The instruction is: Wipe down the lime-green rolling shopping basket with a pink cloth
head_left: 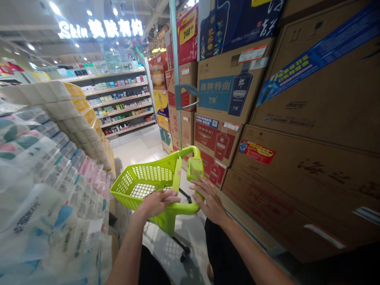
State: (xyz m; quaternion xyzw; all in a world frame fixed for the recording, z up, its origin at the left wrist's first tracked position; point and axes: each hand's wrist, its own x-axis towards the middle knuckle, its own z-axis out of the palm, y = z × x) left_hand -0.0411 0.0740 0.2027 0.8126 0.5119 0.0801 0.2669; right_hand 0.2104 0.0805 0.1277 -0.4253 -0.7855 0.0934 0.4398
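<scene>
A bright green shopping cart [148, 171] with a perforated basket stands in front of me, angled to the left. My left hand [158, 202] lies over the near left part of its frame, fingers together and curled loosely on it. My right hand [208, 198] rests against the handle bar [185, 208] on the right, its fingers spread and slightly bent. Just beyond those fingers sits a small green box-like holder [194, 167] with a clear cover, fixed to the handle. A grey pole [175, 47] with a loop-shaped bracket [187, 96] rises at the cart's far side.
Stacked cardboard cartons [234, 95] form a wall on the right. Packs of tissue in plastic wrap [53, 221] are piled high along the left. Pale floor [139, 142] runs ahead to shelves of small boxed goods [121, 95] under a lit sign [101, 29].
</scene>
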